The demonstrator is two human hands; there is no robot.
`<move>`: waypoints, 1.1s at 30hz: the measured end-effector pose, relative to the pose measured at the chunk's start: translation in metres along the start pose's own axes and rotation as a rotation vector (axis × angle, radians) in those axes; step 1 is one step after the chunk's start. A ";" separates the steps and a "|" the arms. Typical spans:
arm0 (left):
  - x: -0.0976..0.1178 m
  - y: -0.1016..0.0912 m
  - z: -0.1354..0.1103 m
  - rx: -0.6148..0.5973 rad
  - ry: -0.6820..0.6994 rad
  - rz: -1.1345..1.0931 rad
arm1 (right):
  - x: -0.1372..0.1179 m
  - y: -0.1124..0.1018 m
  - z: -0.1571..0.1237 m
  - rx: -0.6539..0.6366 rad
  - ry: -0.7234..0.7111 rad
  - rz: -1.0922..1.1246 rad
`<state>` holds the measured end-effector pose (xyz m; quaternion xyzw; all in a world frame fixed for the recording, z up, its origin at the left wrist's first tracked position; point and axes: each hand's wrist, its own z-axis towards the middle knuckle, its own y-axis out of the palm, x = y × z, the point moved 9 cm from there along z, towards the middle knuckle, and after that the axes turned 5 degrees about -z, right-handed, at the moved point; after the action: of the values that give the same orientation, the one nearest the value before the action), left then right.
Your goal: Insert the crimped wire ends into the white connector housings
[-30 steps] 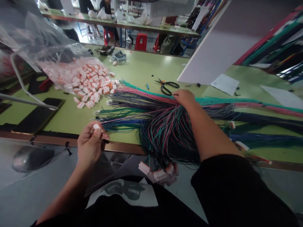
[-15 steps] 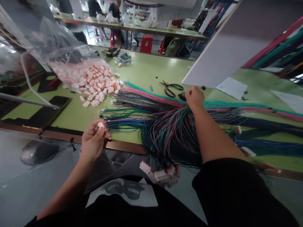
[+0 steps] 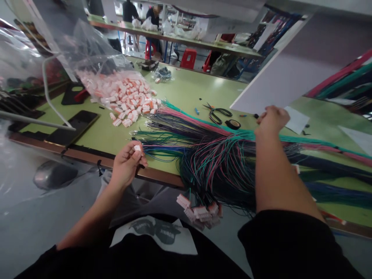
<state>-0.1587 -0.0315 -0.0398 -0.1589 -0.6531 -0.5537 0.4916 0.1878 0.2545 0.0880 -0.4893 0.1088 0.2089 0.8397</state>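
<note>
Showing a green table [image 3: 186,87] seen from the seated person's head. The left hand [image 3: 127,166], at the near edge of the table, pinches a small white connector [image 3: 137,148] between thumb and fingertips, just beside the left-hand tips of the wire bundle [image 3: 209,155]. The bundle, of teal, pink, blue and dark strands, lies across the table from left to right and sags over the near edge, where wired connectors [image 3: 202,213] hang above the lap. The right hand [image 3: 271,120] is raised over the right part of the bundle with its fingers curled into a fist; whether a strand is caught inside it cannot be told. At far left a clear plastic bag [image 3: 95,58] lies on its side, open towards the bundle, holding white and orange housings; more of these, the spilled housings [image 3: 130,102], form a heap from its mouth onto the table, touching the far wire tips. Scissors [image 3: 219,114] and a tape roll [image 3: 233,124] lie beyond the bundle, left of the right hand.
</note>
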 end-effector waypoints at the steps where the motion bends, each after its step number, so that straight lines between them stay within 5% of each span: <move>1: 0.000 0.000 0.000 -0.004 -0.001 -0.001 | -0.001 -0.004 -0.001 0.021 0.047 0.024; 5: -0.001 0.002 0.002 -0.012 -0.012 -0.002 | -0.047 0.005 -0.032 -0.092 0.045 0.223; 9: -0.003 0.004 0.004 -0.031 -0.036 0.004 | -0.148 0.029 -0.093 -0.439 -0.345 0.247; 12: -0.006 0.004 0.005 -0.046 -0.056 -0.015 | -0.198 0.041 -0.136 -0.647 -0.555 0.305; 15: -0.008 0.005 0.006 -0.066 -0.074 -0.022 | -0.213 0.058 -0.163 -0.823 -0.596 0.399; 20: -0.008 0.008 0.007 -0.125 -0.095 -0.009 | -0.203 0.079 -0.175 -0.971 -0.382 0.680; 24: -0.007 0.011 0.008 -0.184 -0.092 0.003 | -0.205 0.082 -0.181 -0.982 -0.319 0.730; 33: -0.008 0.016 0.008 -0.243 -0.100 0.029 | -0.233 0.057 -0.189 -0.598 -0.589 0.498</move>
<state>-0.1468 -0.0162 -0.0370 -0.2540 -0.6028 -0.6129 0.4433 -0.0412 0.0582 0.0399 -0.5881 -0.0844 0.5553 0.5820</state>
